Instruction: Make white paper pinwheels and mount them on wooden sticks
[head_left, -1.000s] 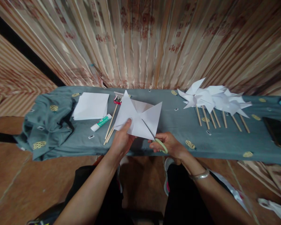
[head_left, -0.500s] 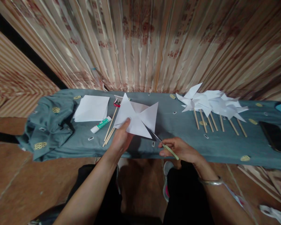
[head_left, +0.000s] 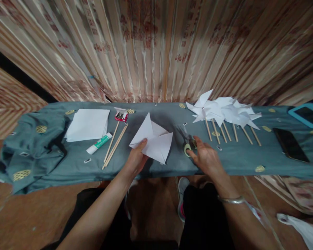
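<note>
One white sheet [head_left: 159, 144], slit at the corners into pointed flaps, slightly tilted, over the table's middle; our left hand [head_left: 137, 157] pinches it, thumb on top. One pair of scissors [head_left: 184, 149], green-handled, blades blurred; our right hand [head_left: 207, 156] is at the handles, grasping or loose, we cannot tell. Room: a strip of grey-green cloth [head_left: 240, 163] between sheet and scissors; front edge close below the sheet; wooden sticks [head_left: 115, 146] left; pinwheels [head_left: 224, 111] right, beyond the scissors.
</note>
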Motion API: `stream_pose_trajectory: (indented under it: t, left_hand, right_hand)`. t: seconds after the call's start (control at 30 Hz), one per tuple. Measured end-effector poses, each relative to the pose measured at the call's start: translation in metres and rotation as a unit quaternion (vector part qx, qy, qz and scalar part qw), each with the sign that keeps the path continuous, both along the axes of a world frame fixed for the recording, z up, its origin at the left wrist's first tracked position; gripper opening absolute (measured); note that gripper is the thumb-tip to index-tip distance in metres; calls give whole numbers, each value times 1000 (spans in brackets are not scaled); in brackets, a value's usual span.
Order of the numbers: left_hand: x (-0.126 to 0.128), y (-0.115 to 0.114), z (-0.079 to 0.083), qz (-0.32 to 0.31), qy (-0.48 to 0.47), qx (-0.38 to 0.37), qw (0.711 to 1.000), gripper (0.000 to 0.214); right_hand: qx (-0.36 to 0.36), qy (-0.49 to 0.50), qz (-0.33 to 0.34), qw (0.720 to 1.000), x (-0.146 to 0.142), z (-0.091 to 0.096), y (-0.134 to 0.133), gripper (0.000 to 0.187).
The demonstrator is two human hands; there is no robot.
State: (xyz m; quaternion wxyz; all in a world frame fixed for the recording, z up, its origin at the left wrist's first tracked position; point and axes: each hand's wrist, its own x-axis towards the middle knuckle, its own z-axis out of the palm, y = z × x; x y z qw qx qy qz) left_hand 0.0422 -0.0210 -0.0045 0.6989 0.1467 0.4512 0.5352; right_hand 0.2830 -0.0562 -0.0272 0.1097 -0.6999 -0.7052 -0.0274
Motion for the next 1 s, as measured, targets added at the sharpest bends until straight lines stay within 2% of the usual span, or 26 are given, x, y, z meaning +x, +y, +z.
stream_pose_trajectory:
  t: [0.17,0.3,0.47,0.57,0.73,0.9,1.0]
  left_hand:
    - [5,2,-10,-24,3,10,1000,37]
    - [5,-1,-17,-46,41,22,998,51]
    - [-6,-2,-16,-85,133,110,981,53]
    - [-19,2,-14,-72,200,140,967,55]
    - [-37,6,-19,-21,292,208,933,67]
    - [-51,9,-11,-34,386,276,880,40]
    - [-77,15,-4,-5,458,284,842,23]
  right_hand:
    - [-8,-32,-9,999,4,0,7,45]
    - [-11,-60,-34,998,10,1,13,44]
    - [-12,-86,-57,995,17,4,16,40]
    - [11,-92,-58,994,18,5,16,35]
    - [109,-67,-11,992,7,2,20,34]
    - [119,-18,63,991,-23,-3,29,36]
    - [118,16,82,990,-36,-5,33,35]
